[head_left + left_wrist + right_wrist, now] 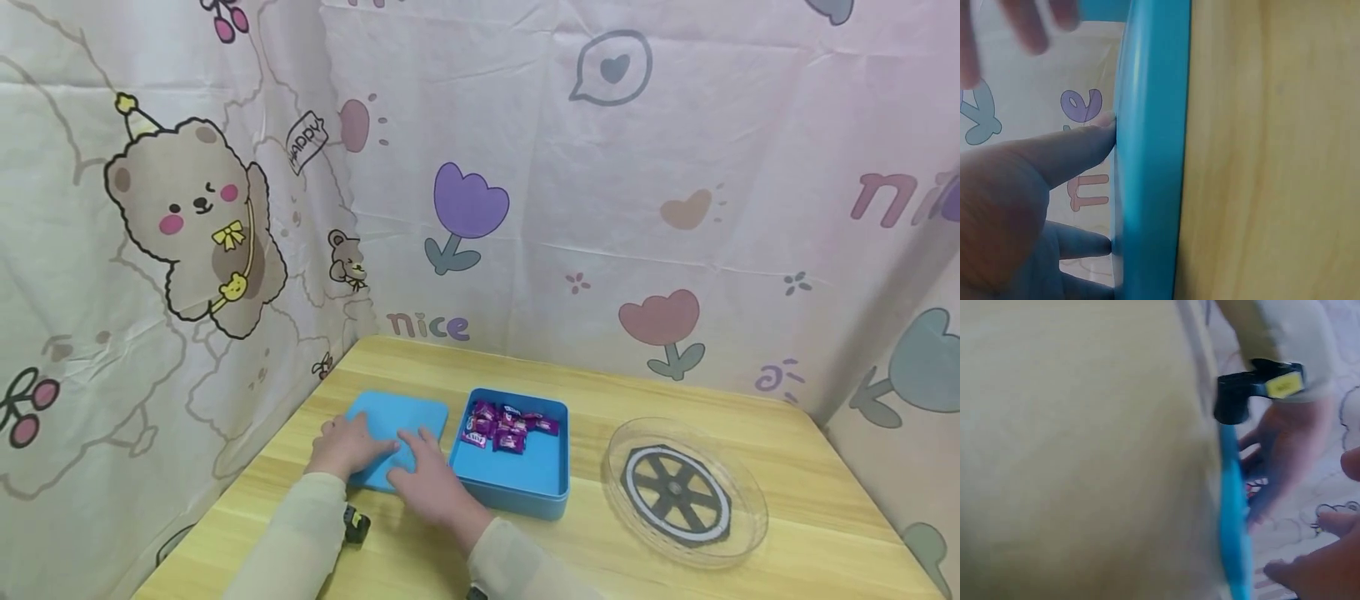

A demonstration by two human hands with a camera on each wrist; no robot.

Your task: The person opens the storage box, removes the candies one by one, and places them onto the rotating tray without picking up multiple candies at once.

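A flat blue lid (401, 407) lies on the table beside an uncovered blue box (513, 498). Several purple-wrapped candies (510, 439) are heaped toward the back of that box. My left hand (345, 450) is at the lid's left part; in the left wrist view its thumb and fingertips touch the lid (1150, 150). Over the lid's right side is my right hand (433, 482), fingers spread and loosely bent. In the right wrist view, the right hand (1329, 565) looks slightly off the lid (1233, 519), with nothing in its grasp.
On the right of the wooden table (585, 558) stands a round clear dish (750, 533) with a dark spoked wheel pattern (675, 492) in it. A printed cloth (540, 167) hangs behind the table and along both sides.
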